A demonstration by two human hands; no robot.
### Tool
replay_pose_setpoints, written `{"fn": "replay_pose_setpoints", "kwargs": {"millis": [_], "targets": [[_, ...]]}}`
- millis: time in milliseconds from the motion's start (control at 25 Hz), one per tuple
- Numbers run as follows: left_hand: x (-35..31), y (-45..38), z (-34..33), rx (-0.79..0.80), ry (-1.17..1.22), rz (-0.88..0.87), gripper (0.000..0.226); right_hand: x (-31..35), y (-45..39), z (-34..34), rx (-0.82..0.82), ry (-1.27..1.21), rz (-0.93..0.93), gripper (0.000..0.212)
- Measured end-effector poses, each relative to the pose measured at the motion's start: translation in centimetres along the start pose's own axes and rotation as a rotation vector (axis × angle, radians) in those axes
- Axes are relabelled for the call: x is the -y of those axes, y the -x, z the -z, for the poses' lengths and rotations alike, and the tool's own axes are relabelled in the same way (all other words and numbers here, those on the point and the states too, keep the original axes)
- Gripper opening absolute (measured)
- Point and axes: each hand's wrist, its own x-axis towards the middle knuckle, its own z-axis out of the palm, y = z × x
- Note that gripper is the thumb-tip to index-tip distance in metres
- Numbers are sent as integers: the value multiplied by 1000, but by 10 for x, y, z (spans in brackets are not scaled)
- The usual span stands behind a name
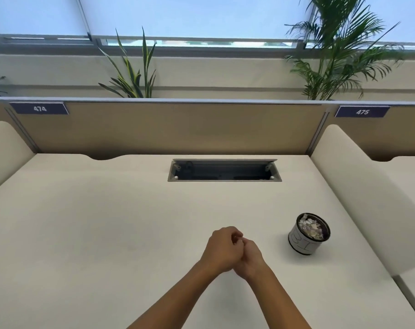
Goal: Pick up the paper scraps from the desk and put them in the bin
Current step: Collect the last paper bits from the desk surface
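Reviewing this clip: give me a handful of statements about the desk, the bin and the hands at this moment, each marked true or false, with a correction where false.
1. The bin stands upright on the desk, to the right of the hands. True.
2. The bin is empty. False: paper scraps fill it near the rim.
3. The left hand and right hand are held together above the desk. True.
4. The right hand is reaching into the bin. False: it is apart from the bin, against the left hand.
5. The cable hatch at the back of the desk is open. True.
6. Loose scraps are scattered over the desk. False: none show on its surface.
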Motion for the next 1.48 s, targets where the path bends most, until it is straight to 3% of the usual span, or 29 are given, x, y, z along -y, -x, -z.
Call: {"fn": "replay_pose_setpoints", "kwargs": {"millis": [280, 480, 600, 800, 920, 1080, 1320, 1480], "targets": [[25, -22, -34, -90, -110, -45, 26, 30, 16, 45, -80, -190, 10, 28], [68, -34, -53, 101, -357, 34, 74, 63, 36, 66, -91, -237, 67, 28], [74, -39, -59, 172, -339, 100, 106, 84, 49, 68, -65, -230, 112, 27], [89, -40, -59, 169, -247, 77, 118, 139, 65, 63, -38, -151, 296, 23], [93, -41, -60, 169, -269, 62, 120, 173, 67, 70, -102, 12, 509, 23], [95, -40, -60, 161, -251, 64, 122, 194, 60, 86, -292, 574, 803, 29], [98, -40, -61, 153, -219, 62, 122, 196, 53, 89, -231, 807, 764, 46], [98, -40, -62, 137, -197, 53, 122, 201, 60, 99, -264, 915, 827, 37]]}}
